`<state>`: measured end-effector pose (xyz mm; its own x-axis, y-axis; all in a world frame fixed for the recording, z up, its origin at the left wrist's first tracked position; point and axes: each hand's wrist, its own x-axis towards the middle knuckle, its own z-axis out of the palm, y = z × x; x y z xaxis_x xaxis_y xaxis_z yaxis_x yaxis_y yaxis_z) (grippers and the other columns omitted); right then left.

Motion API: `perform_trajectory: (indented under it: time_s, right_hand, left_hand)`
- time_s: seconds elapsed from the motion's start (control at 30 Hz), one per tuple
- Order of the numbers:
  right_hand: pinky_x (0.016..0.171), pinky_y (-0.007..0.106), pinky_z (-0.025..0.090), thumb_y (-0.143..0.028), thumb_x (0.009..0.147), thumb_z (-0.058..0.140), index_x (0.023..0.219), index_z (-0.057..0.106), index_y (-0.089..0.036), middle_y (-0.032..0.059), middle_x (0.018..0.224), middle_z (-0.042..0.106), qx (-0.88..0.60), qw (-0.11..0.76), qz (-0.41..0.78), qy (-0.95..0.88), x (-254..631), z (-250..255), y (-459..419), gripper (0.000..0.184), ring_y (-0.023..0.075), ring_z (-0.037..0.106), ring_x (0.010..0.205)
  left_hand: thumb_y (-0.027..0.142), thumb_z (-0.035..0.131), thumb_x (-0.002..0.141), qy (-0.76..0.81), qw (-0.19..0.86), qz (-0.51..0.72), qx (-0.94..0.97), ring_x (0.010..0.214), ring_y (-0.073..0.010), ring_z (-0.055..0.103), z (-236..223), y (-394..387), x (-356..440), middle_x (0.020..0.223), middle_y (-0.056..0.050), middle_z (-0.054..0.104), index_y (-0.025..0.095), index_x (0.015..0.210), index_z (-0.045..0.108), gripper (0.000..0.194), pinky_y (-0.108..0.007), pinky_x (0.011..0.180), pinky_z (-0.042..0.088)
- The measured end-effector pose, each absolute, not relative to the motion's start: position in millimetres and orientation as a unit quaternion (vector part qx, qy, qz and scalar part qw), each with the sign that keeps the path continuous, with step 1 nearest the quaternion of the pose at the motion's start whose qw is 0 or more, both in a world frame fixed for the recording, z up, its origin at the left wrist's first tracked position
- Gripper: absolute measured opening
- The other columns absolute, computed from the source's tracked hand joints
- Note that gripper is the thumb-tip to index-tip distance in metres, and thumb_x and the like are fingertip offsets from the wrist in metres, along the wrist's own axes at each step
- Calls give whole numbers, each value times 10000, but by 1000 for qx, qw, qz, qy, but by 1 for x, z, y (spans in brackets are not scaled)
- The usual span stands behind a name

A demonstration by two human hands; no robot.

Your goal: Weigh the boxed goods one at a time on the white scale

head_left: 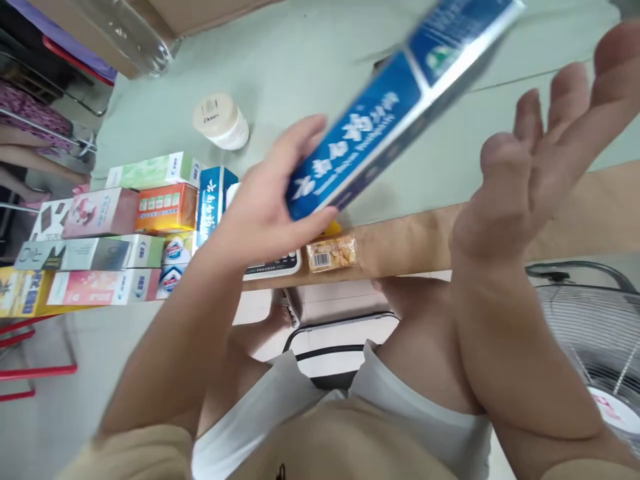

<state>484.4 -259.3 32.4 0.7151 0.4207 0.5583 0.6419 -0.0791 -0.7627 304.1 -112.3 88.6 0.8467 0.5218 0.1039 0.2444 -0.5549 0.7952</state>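
Over the pale green table (410, 180), seen from the head, it's the left hand (273, 190) doing the holding: closed firmly around the near end of a blue Yunnan Baiyao toothpaste box (380, 113), thumb along the near side, fingers round the far side. And that box is up off the surface, slanting away to the far right, its far end cut off by the top edge!

Across to the right, the right hand (543, 180) is wide open, fingers parted and slightly bent, nothing in its grasp, well apart from the carton; the right edge crops its outermost finger, and blur softens the tips.

Now for what's tucked away. Behind the left wrist, a white device with a black panel (275, 268) is mostly covered, too little showing to name it. A yellow object (333, 229) peeks out below the left thumb, unreadable, just beside a clear-wrapped snack packet (331, 253) at the near edge. Farther off, a dark item (383, 63) pokes out from behind the raised carton, impossible to identify. On the left, the forearm partly masks a second, upright blue toothpaste box (211, 200) beside the stacked cartons (103, 213).
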Motion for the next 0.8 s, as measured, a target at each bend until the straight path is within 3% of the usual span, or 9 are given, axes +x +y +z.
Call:
perform_trajectory:
  time_s: [0.1, 0.23, 0.33, 0.47, 0.6, 0.7, 0.8]
  right_hand:
    - [1325, 503, 238, -217, 888, 434, 1583, 317, -120, 189, 1700, 307, -758, 536, -98, -358, 506, 22, -264, 711, 279, 210, 1677]
    - [1282, 533, 321, -184, 868, 522, 1569, 335, -144, 198, 1642, 396, -868, 427, 8, -253, 532, 12, -262, 727, 284, 460, 1523]
    - [1221, 574, 373, -168, 826, 660, 1551, 369, -204, 203, 1590, 411, -918, 341, 68, -189, 545, 3, -257, 782, 296, 533, 1419]
    - [1140, 559, 466, -225, 817, 725, 1518, 412, -278, 184, 1553, 402, -922, 312, 68, -217, 555, -16, -254, 770, 298, 550, 1363]
    - [1195, 559, 417, -235, 835, 695, 1495, 488, -262, 172, 1499, 413, -914, 329, 67, -226, 555, -23, -251, 692, 295, 548, 1349]
    - [1251, 552, 352, -210, 827, 701, 1472, 564, -235, 163, 1484, 398, -922, 321, 79, -200, 550, -14, -244, 660, 325, 481, 1440]
    - [1259, 541, 343, -170, 814, 703, 1440, 611, -214, 159, 1458, 401, -929, 309, 81, -188, 541, -6, -236, 634, 333, 436, 1477]
  left_hand:
    - [269, 791, 743, 147, 427, 52, 891, 1479, -339, 556, 77, -87, 352, 1551, -61, 615, 234, 1500, 550, 794, -471, 1280, 407]
    - [269, 827, 635, 126, 432, -36, 892, 1441, -352, 595, 62, -79, 398, 1479, -2, 666, 329, 1437, 631, 828, -478, 1245, 446]
    - [202, 854, 572, 165, 483, -59, 858, 1404, -340, 622, 50, -72, 414, 1352, 13, 727, 337, 1300, 719, 752, -466, 1233, 454]
    - [195, 834, 644, 280, 546, -25, 789, 1344, -330, 657, 34, -45, 415, 1092, 15, 765, 268, 1058, 786, 423, -520, 1229, 435]
    - [302, 867, 662, 268, 411, -75, 868, 1351, -390, 624, 28, -13, 401, 1043, -8, 747, 207, 989, 806, 346, -624, 1243, 345]
    - [407, 791, 769, 242, 339, -120, 901, 1214, -376, 685, 28, -3, 389, 977, -26, 755, 219, 982, 828, 287, -609, 1200, 394]
    - [394, 719, 829, 224, 340, -121, 905, 1080, -344, 724, 28, -5, 383, 844, -23, 741, 245, 912, 834, 205, -556, 1142, 456]
